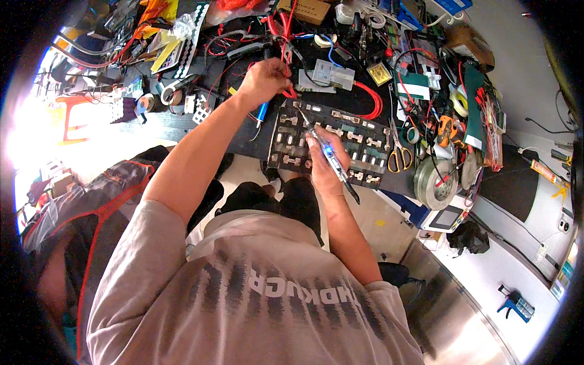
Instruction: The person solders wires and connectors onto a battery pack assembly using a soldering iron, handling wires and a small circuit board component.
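Beyond the far-left corner of the terminal board (360, 145) on the bench (152, 128), your left hand (266, 82) pinches a red wire (291, 93); over the board, your right hand (331, 167) grips a soldering iron (329, 152), tip near that corner. You're apparently soldering; the next move likely needs steady contact.

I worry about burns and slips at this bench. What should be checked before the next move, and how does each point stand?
1. Soldering iron held by its handle: ok, the right hand grips it.
2. Left hand off the iron's tip: ok, apart, though close.
3. Red wire firmly pinched: cannot tell, the left hand's grip is partly hidden.
4. Iron tip's heat: cannot tell; the handle glows blue, but that shows no temperature.
5. Scissors out from under the hands: ok, beside the right edge of the black board.
6. Bench clutter cleared: not ok, cables and tools crowd beyond the board.
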Demonstrator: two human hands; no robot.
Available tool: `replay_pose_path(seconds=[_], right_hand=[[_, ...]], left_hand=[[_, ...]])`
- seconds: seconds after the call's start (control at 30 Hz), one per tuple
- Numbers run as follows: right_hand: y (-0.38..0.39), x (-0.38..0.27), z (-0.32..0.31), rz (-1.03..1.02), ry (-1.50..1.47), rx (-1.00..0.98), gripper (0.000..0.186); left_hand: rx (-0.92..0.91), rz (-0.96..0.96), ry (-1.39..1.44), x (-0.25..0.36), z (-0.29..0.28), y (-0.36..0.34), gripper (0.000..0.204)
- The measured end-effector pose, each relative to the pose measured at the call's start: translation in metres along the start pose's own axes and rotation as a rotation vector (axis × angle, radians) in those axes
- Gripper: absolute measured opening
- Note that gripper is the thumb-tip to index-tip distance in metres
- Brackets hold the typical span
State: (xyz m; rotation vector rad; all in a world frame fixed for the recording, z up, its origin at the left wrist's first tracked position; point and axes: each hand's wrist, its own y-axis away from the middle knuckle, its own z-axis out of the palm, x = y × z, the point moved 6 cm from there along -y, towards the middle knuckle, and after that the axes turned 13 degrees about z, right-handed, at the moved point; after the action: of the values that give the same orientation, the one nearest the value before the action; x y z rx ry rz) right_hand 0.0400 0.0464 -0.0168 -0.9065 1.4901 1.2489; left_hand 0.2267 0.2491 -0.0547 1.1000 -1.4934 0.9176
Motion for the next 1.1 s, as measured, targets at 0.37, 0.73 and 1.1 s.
replay_pose_path(seconds=[0.37,0.73,1.1], right_hand=[[-0.001,-0.032,-0.012,0.035,-0.121,0.064,0.032],[0.017,-0.066,-0.037,0.004,-0.300,0.126,0.031],[0.021,-0.138,-0.033,-0.249,-0.100,0.007,0.030]], left_hand=[[0.002,-0.363,0.542,0.017,-0.007,0.021,0.012],[0.026,-0.468,1.276,0.056,0.010,0.060,0.011],[0.191,-0.513,1.386,0.086,0.026,0.041,0.013]])
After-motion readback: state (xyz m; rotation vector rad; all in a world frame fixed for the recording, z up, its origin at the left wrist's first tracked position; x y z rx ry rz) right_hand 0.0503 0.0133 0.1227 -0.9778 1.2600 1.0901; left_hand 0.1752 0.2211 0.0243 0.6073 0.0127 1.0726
